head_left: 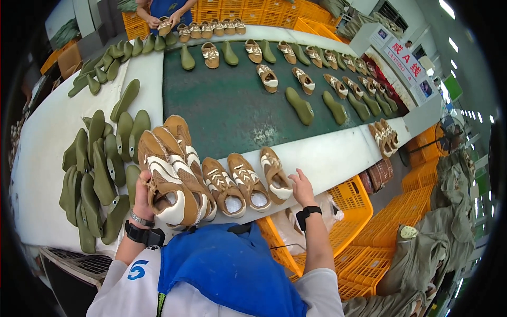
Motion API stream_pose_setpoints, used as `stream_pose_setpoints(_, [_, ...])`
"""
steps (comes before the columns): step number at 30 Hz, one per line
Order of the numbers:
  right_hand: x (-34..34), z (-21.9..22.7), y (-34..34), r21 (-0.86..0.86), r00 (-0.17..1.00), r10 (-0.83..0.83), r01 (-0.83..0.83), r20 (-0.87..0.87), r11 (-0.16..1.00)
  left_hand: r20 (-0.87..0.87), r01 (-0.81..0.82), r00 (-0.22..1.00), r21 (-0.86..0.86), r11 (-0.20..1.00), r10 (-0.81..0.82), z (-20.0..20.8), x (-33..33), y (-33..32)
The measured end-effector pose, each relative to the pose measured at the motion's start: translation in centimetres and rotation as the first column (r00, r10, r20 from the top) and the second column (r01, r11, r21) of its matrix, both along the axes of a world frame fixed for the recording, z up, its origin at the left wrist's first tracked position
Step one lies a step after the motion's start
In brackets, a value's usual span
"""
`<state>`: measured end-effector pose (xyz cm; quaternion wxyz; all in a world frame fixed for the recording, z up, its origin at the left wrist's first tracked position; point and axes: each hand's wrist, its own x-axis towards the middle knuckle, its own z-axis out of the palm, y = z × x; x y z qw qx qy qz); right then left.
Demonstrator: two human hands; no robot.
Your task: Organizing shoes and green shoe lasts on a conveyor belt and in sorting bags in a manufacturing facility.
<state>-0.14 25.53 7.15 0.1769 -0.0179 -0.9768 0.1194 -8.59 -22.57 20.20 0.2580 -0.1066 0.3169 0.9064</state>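
With left grip clasped on the stacked shoes left of the crate, squeeze evenly to avoid slipping; with right grip, spread and empty near the crate, steady their free side.

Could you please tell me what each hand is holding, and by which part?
Left hand: a brown shoe, by its side near the heel. Right hand: nothing.

Lasts left on table; shoes right of them; belt behind, bearing more shoes; crate right, beside table.
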Motion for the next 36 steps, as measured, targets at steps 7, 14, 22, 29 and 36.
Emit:
stream_pose_setpoints(7, [5.0, 1.5, 0.7, -0.934, 0.951, -0.237, 0.258, 0.2, 0.248, -0.062, -0.016, 0.998, -0.274, 0.962, -0.001, 1.8, 1.4, 3.7])
stream_pose_setpoints(14, [22.5, -12.3, 11.7, -0.677, 0.488, -0.599, 0.725, 0.635, -0.126, -0.531, 0.127, 0.826, -0.153, 0.98, -0.19, -2.7, 0.1, 2.8])
stream_pose_setpoints(22, [24.6, -22.1, 5.9, -0.256, 0.401, -0.069, 0.433, 0.913, -0.865, -0.581, -0.364, 0.776, -0.73, 0.579, -0.244, -1.2, 1.4, 4.5])
stream_pose_setpoints(29, [25.5, -29.5, 7.4, -0.322, 0.222, -0.317, -0.013, 0.922, -0.947, -0.471, -0.307, 0.762, -0.867, 0.392, -0.444, -1.1, 1.1, 5.8])
stream_pose_setpoints(36, [21.6, -25.9, 8.4, -0.604, 0.027, -0.605, 0.102, 0.796, -0.79, -0.442, -0.422, 0.809, -0.896, 0.141, -0.388, -0.4, 0.8, 5.9])
